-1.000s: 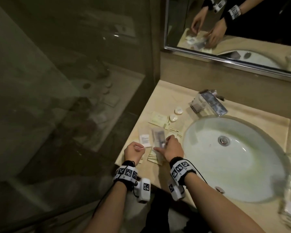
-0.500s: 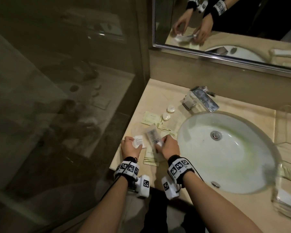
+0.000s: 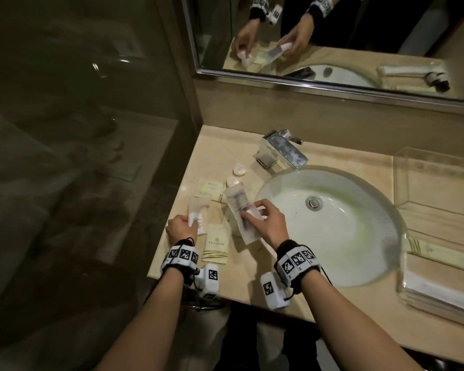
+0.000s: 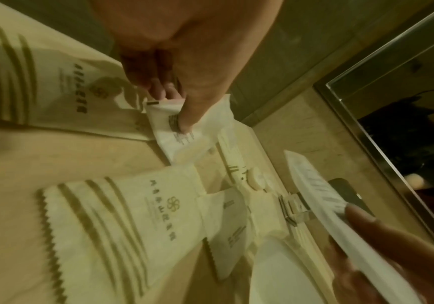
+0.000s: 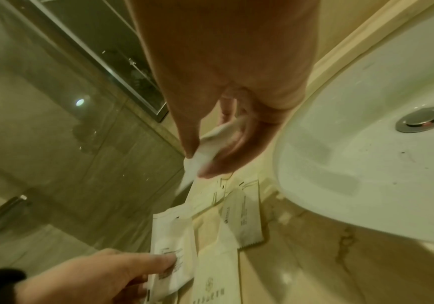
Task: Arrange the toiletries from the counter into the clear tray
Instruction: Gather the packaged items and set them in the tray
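Cream and white toiletry sachets [image 3: 217,246] lie scattered on the beige counter [image 3: 252,271] left of the sink. My left hand [image 3: 192,223] pinches a small white packet [image 3: 197,212] between thumb and fingers, seen close in the left wrist view [image 4: 184,131]. My right hand [image 3: 249,212] grips a long clear packet [image 3: 237,207] with something dark inside, tilted up off the counter. Two round wrapped soaps [image 3: 239,170] sit near the faucet. The clear tray [image 3: 398,183] stands on the counter right of the sink, with several long packets at its near end.
The white oval sink [image 3: 327,223] lies between the sachets and the tray. A chrome faucet [image 3: 284,152] stands behind it. A glass shower wall [image 3: 91,156] borders the counter's left edge, and a mirror [image 3: 332,36] hangs above.
My left hand has taken hold of the small white packet and lifted it. My right hand has raised the long clear packet. The head view has swung right, showing the tray.
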Demonstrator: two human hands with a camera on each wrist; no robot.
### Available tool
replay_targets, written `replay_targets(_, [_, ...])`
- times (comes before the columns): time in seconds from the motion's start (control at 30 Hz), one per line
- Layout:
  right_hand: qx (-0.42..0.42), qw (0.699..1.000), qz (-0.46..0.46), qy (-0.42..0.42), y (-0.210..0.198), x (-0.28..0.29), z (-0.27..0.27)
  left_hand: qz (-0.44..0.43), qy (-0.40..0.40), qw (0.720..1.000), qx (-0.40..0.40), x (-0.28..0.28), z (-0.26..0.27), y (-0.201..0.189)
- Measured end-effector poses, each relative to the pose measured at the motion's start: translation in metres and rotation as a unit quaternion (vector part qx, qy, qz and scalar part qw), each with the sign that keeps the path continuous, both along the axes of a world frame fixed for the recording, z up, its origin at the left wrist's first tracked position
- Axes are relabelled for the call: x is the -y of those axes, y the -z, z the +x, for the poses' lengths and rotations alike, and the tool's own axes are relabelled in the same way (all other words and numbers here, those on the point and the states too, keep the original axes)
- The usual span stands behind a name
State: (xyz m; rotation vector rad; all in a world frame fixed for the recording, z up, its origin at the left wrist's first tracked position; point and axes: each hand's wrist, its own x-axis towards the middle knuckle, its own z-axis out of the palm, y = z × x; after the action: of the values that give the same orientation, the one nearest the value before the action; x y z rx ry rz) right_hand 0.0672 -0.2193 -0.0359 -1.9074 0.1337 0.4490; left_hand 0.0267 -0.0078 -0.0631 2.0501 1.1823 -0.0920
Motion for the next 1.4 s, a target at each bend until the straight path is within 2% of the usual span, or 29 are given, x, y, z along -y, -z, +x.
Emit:
replay_targets(0.17, [0.025, 0.998, 0.056, 0.030, -0.009, 0.029, 0.001, -0.011, -0.012, 0.997, 0.072, 0.017, 0.005, -0.030])
replay_targets(0.27, [0.012, 0.997, 0.073, 0.024, -0.009, 0.056, 0.002, -0.021, 0.000, 0.995, 0.096, 0.042, 0.010, -0.043])
replay_targets(0.33, [0.011, 0.996, 0.077, 0.050, -0.010, 0.083, 0.002, -0.041, 0.020, 0.994, 0.100, 0.067, 0.014, -0.049])
replay_targets(0.53, [-0.006, 0.972, 0.084, 0.219, -0.014, 0.200, -0.004, -0.106, 0.121, 0.983, 0.088, 0.170, 0.032, -0.049])
replay_targets(0.6, [0.003, 0.960, 0.080, 0.267, -0.016, 0.257, -0.015, -0.125, 0.174, 0.974, 0.079, 0.224, 0.038, -0.044])
replay_targets(0.7, [-0.005, 0.943, 0.093, 0.320, -0.019, 0.310, -0.027, -0.131, 0.224, 0.963, 0.074, 0.275, 0.043, -0.044])
replay_targets(0.83, [-0.015, 0.930, 0.057, 0.362, -0.014, 0.399, -0.051, -0.144, 0.284, 0.945, 0.071, 0.359, 0.047, -0.047])
replay_targets(0.87, [-0.019, 0.929, 0.049, 0.366, -0.012, 0.422, -0.058, -0.146, 0.296, 0.942, 0.067, 0.382, 0.047, -0.047])
replay_targets(1.0, [-0.070, 0.941, -0.065, 0.325, 0.001, 0.459, -0.069, -0.145, 0.315, 0.936, 0.064, 0.425, 0.046, -0.048])
replay_targets(1.1, [-0.084, 0.948, -0.111, 0.288, 0.017, 0.480, -0.072, -0.139, 0.326, 0.933, 0.059, 0.449, 0.045, -0.048])
replay_targets(1.4, [-0.136, 0.953, -0.173, 0.207, 0.025, 0.482, -0.062, -0.122, 0.307, 0.942, 0.051, 0.454, 0.040, -0.046])
